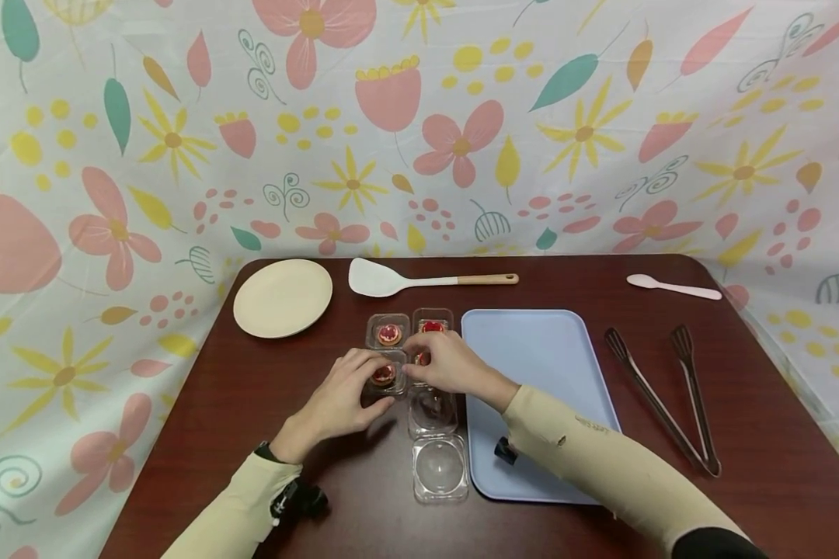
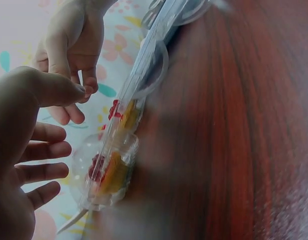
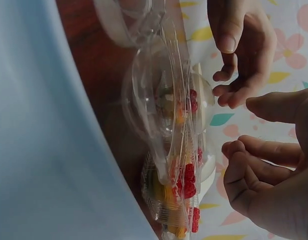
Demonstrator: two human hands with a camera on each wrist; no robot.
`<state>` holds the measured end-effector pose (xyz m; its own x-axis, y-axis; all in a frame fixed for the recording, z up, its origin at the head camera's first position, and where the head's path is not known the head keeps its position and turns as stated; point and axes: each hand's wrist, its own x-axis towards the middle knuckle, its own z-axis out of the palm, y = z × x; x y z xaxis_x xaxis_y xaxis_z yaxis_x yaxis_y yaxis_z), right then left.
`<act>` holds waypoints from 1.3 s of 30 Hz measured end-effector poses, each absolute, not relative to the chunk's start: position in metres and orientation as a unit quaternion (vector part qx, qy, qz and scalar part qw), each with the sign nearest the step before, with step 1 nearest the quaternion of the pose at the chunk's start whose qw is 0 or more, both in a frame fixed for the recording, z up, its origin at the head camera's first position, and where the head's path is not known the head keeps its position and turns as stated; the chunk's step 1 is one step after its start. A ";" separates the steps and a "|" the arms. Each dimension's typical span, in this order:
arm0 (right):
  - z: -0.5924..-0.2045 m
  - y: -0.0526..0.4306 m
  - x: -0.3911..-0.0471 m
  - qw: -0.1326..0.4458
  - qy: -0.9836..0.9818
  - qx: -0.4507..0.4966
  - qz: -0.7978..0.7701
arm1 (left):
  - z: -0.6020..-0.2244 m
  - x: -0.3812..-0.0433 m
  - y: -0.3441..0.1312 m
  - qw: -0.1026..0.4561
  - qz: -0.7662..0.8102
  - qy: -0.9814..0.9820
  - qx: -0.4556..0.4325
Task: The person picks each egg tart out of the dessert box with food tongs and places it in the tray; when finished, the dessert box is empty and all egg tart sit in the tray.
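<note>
Small berry-topped tarts sit in clear plastic boxes at the middle of the table. In the head view, my left hand (image 1: 339,397) is over the near left box, with its tart (image 1: 383,376) showing between thumb and fingers. My right hand (image 1: 453,363) hovers over the near right tart (image 1: 422,359) and partly hides it. Behind these are a far left tart (image 1: 389,335) and a far right tart (image 1: 432,327). The left wrist view shows the left fingers (image 2: 48,150) spread and holding nothing. Loosely bent right fingers (image 3: 264,155) stand apart from the thumb, with nothing between them.
Two clear plastic shells (image 1: 432,411) (image 1: 440,468) lie in line toward the front. A blue tray (image 1: 531,341) lies right of the boxes, under the right forearm. Around them are a cream plate (image 1: 283,299), a white spatula (image 1: 384,278), a pink spoon (image 1: 674,287) and spread tongs (image 1: 699,411).
</note>
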<state>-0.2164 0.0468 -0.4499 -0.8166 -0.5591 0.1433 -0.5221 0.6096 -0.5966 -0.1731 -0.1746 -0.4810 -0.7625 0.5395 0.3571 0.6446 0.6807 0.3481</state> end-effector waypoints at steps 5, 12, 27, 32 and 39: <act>-0.450 0.042 -0.224 0.041 0.903 -0.296 -0.308 | -0.484 -0.179 -0.177 0.113 -0.232 -0.915 -0.310; -0.452 0.035 -0.234 0.058 0.913 -0.286 -0.286 | -0.487 -0.185 -0.180 0.114 -0.242 -0.916 -0.300; -0.454 0.025 -0.245 0.081 0.925 -0.276 -0.250 | -0.496 -0.196 -0.186 0.109 -0.251 -0.920 -0.281; -0.453 0.023 -0.246 0.089 0.929 -0.270 -0.235 | -0.499 -0.198 -0.188 0.098 -0.252 -0.923 -0.274; -0.454 0.021 -0.248 0.103 0.930 -0.279 -0.215 | -0.502 -0.199 -0.189 0.095 -0.254 -0.924 -0.271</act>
<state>-0.2480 0.0205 -0.4535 -0.8231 -0.5633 -0.0717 -0.4751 0.7523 -0.4565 -0.1990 -0.1888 -0.5021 -0.8352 0.4523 0.3127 0.5486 0.7237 0.4186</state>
